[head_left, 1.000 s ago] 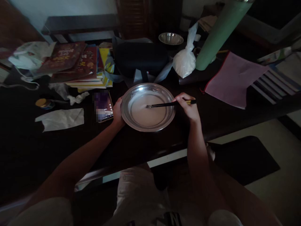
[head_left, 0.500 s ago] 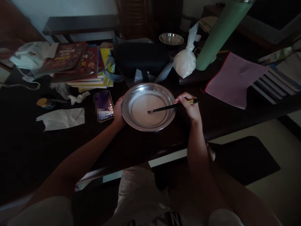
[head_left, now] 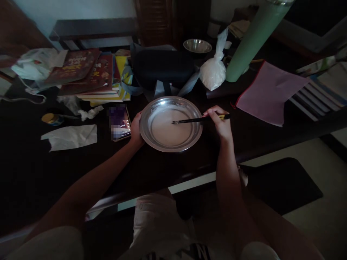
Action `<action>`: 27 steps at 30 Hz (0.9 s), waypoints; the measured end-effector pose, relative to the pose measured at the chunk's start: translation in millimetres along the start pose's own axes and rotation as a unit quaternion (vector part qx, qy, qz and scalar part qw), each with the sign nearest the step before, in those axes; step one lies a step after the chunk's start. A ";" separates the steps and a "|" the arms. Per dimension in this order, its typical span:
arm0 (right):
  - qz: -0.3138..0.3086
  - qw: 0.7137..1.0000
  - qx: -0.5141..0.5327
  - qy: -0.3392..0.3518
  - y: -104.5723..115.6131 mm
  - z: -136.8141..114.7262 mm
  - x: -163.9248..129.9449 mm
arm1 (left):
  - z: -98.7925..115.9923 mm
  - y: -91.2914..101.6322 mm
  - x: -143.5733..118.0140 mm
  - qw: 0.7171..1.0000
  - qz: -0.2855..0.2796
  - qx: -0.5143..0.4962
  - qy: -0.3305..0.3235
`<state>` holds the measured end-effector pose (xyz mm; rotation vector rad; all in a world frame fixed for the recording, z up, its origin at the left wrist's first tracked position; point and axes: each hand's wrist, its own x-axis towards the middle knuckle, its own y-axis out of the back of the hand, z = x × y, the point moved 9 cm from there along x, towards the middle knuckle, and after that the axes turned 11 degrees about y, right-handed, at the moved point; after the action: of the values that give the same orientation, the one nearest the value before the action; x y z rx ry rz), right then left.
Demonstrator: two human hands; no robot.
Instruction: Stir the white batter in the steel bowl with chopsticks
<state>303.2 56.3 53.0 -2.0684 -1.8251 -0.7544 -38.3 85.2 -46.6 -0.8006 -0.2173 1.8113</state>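
Observation:
A shiny metal bowl point(head_left: 170, 148) with a wide rim stands on the dark table, holding a pale, creamy liquid point(head_left: 169, 131). My left hand point(head_left: 137, 129) grips the bowl's left side, its fingers partly hidden behind the rim. Black chopsticks point(head_left: 189, 120) with yellowish ends are pinched in my right hand point(head_left: 219, 121), just beyond the bowl's right rim. Their tips reach over the middle of the bowl, at the liquid's surface; how deep they dip I cannot tell.
Left of the bowl lie a phone point(head_left: 119, 122), crumpled tissue point(head_left: 90, 113), a white sheet point(head_left: 72, 137) and a small jar point(head_left: 50, 118). Behind are books point(head_left: 94, 74), a black case point(head_left: 164, 68), a knotted bag of white powder point(head_left: 213, 74) and a green cylinder point(head_left: 256, 43). A pink pouch point(head_left: 271, 90) lies right.
The chopstick tips have shifted slightly up and to the right within the bowl, and my right hand has moved a little with them. My left hand stays on the bowl.

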 end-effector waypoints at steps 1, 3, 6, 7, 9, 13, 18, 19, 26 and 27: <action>0.004 1.000 0.001 -0.008 1.0 1.1 -0.2 | 0.1 0.2 0.1 1.000 -0.001 0.002 -0.001; -0.023 1.000 0.007 -0.017 -4.1 2.0 -0.4 | 1.7 -0.3 0.6 1.000 -0.010 0.012 -0.014; -0.058 0.998 0.003 -0.005 -10.4 -0.6 -0.3 | 4.0 -0.2 1.4 0.999 -0.015 0.024 -0.031; -0.048 0.999 -0.001 -0.001 -8.1 -1.1 0.0 | 3.9 0.5 1.4 0.999 -0.011 0.023 -0.029; -0.009 1.000 -0.003 -0.004 -0.2 0.1 -0.2 | 3.0 0.2 0.3 1.000 -0.003 0.020 -0.015; -0.029 0.999 0.014 -0.028 -4.2 4.2 -1.7 | 3.9 -4.6 -5.9 1.000 0.002 0.014 -0.001; -0.032 0.999 -0.007 -0.001 -4.9 -0.6 0.0 | 5.3 -5.2 -8.9 1.000 0.010 0.011 -0.004; -0.012 1.000 -0.008 -0.006 -0.8 0.6 -0.2 | 5.1 -4.7 -8.0 1.000 0.008 0.014 -0.005; -0.052 0.999 -0.011 -0.006 -7.0 1.7 -1.0 | 1.7 -0.9 -1.9 1.000 -0.006 0.013 -0.004; -0.035 0.999 -0.015 -0.002 -4.0 0.9 -0.7 | 2.1 -1.8 -2.5 1.000 -0.009 0.012 -0.007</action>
<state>299.4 56.8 51.4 -2.0347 -1.9079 -0.8009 -37.8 84.2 -43.0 -0.7673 -0.2115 1.7994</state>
